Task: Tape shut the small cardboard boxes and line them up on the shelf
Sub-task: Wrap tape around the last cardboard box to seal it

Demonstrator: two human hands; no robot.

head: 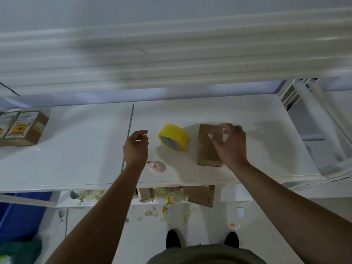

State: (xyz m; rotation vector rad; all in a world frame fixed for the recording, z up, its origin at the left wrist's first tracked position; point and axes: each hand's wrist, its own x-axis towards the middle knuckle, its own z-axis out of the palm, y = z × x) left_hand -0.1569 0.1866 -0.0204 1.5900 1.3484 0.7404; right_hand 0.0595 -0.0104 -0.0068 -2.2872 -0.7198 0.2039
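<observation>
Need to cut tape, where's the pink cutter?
Head view: pink cutter lies near the shelf's front edge, beside the left hand, nearer you than the yellow tape roll.

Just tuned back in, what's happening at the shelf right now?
A person stands at the white shelf. Their right hand is on a small cardboard box; blur hides whether it grips. The left hand hovers empty beside the yellow tape roll, a pink cutter near its wrist. More boxes sit at far left.

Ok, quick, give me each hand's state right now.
Left hand: open, fingers loosely curled, holding nothing.
Right hand: over the cardboard box, blurred; cannot tell whether it grips.
</observation>
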